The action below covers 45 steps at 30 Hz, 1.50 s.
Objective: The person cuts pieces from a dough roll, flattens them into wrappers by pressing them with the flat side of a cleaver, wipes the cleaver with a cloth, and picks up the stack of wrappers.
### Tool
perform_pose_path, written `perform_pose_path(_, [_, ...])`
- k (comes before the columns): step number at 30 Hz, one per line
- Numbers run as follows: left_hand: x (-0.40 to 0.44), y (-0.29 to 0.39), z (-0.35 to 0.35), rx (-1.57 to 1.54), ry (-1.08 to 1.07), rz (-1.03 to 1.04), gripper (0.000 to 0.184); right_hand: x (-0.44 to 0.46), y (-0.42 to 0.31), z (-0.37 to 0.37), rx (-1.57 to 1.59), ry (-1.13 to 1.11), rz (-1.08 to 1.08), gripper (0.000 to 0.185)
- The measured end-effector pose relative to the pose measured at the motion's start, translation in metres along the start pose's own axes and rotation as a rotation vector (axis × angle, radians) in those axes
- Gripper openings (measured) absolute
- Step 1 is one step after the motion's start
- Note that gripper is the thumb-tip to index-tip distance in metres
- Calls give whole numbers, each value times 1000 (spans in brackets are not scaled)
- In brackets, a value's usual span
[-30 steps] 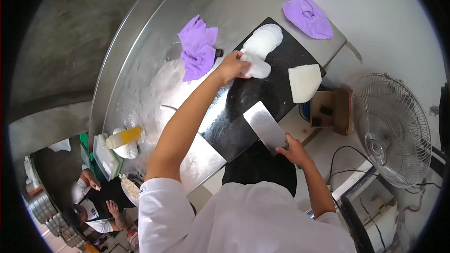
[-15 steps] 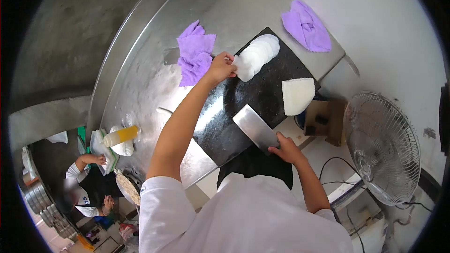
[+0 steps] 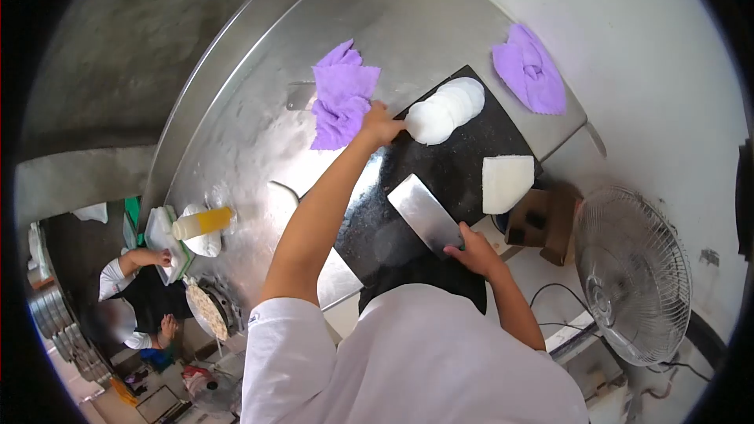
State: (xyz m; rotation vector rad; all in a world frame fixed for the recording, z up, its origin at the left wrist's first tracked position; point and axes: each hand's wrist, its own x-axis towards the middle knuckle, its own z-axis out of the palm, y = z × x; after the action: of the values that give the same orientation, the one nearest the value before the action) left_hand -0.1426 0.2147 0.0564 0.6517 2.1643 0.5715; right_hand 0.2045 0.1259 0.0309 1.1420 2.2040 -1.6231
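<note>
My right hand (image 3: 474,251) is closed around the handle of a cleaver (image 3: 426,214), its broad blade lying flat over the front of the black board (image 3: 463,180). My left hand (image 3: 380,125) is at the board's left edge, with its fingers apart. Its thumb reaches the rim of the nearest white round dough wrapper (image 3: 430,122); whether they touch I cannot tell. Several such wrappers overlap in a row towards the board's far corner. Just left of that hand, a purple cloth (image 3: 342,98) lies crumpled on the steel table (image 3: 259,102).
A folded white cloth (image 3: 506,184) lies on the board's right side, and another purple cloth (image 3: 528,69) at the far right. An oil bottle (image 3: 203,223) stands at left. There, a co-worker (image 3: 149,298) is beside a round pan (image 3: 207,310). A fan (image 3: 635,275) stands right.
My left hand has let go of the nearest wrapper's edge, which now lies flatter and rounder on the row. The cleaver stays in my right hand. The view has shifted slightly.
</note>
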Motion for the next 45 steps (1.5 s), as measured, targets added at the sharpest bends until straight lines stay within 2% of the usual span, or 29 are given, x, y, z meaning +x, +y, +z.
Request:
perform_pose_path(1, [-1, -17, -5, -14, 3, -8, 48, 0, -4, -4, -13, -10, 1, 49])
perform_pose_path(3, [-9, -51, -21, 441, 595, 545, 43, 2, -13, -10, -29, -28, 6, 46])
perform_pose_path(4, [-19, -63, -28, 435, 615, 519, 43, 4, -15, -10, -48, -50, -8, 46])
perform_pose_path(6, [-51, -96, -49, -208, 350, 486, 35, 9, -19, -9, 132, 36, -149, 38])
perform_pose_path(7, [-75, -114, -53, -265, 404, 413, 31, 17, -20, -5, 219, 30, -87, 34])
perform_pose_path(8, [-101, -131, -49, -330, 459, 337, 27, 30, -17, 0, 220, 38, -145, 29])
perform_pose_path(10, [-149, -174, -29, -335, 549, 200, 28, 50, -49, -3, 417, -99, 29, 25])
perform_pose_path(11, [-165, -198, -8, -533, 487, 187, 30, 62, -59, 4, 482, -105, -82, 24])
perform_pose_path(12, [-181, -215, 15, -732, 420, 186, 31, 72, -72, 12, 446, -141, -90, 24])
perform_pose_path(14, [-224, -212, 33, -873, 151, 192, 32, 95, -107, 38, 600, -65, -280, 27])
perform_pose_path(16, [-245, -211, 44, -960, 18, 247, 32, 109, -132, 77, 669, -101, -421, 29])
perform_pose_path(17, [-249, -213, 44, -1033, -62, 268, 31, 108, -144, 93, 676, -154, -409, 30])
perform_pose_path(18, [-254, -218, 40, -909, -6, 175, 32, 108, -152, 110, 676, -204, -445, 31])
perform_pose_path(20, [-266, -228, 25, -912, 101, 117, 35, 94, -177, 135, 789, -453, -283, 31])
perform_pose_path(22, [-280, -241, 12, -1035, 153, 150, 37, 89, -192, 171, 799, -470, -365, 34])
perform_pose_path(24, [-301, -251, -8, -1231, 13, 88, 38, 84, -199, 192, 735, -523, -341, 34])
perform_pose_path(26, [-307, -267, -10, -1177, 38, 99, 34, 80, -210, 208, 660, -568, -396, 36])
perform_pose_path(28, [-320, -266, -21, -1048, 195, 47, 32, 92, -205, 220, 583, -623, -442, 39])
perform_pose_path(30, [-320, -277, -18, -993, 294, 27, 35, 127, -183, 230, 258, -430, -774, 47])
perform_pose_path(32, [-319, -288, -21, -919, 388, 11, 39, 138, -206, 216, 510, -509, -600, 48])
perform_pose_path(33, [-321, -294, -23, -907, 390, -16, 41, 157, -213, 207, 453, -370, -590, 40])
perform_pose_path(35, [-325, -304, -25, -896, 399, -61, 46, 205, -230, 174, 37, -50, -609, 33])
perform_pose_path(36, [-326, -308, -28, -895, 393, -60, 46, 228, -236, 154, -41, 32, -710, 31])
perform_pose_path(38, [-326, -317, -33, -847, 395, -76, 45, 288, -239, 117, -200, 242, -752, 35])
perform_pose_path(39, [-328, -319, -37, -836, 378, -66, 45, 311, -241, 97, -401, 344, -770, 46])
perform_pose_path(40, [-328, -320, -41, -854, 363, -91, 45, 313, -251, 89, -399, 372, -752, 46])
perform_pose_path(42, [-323, -321, -44, -861, 314, -91, 45, 314, -265, 64, -752, 486, -524, 63])
perform_pose_path(43, [-320, -324, -43, -836, 315, -116, 45, 328, -254, 55, -802, 473, -460, 82])
perform_pose_path(45, [-314, -327, -39, -792, 328, -163, 44, 342, -233, 50, -832, 531, -442, 83])
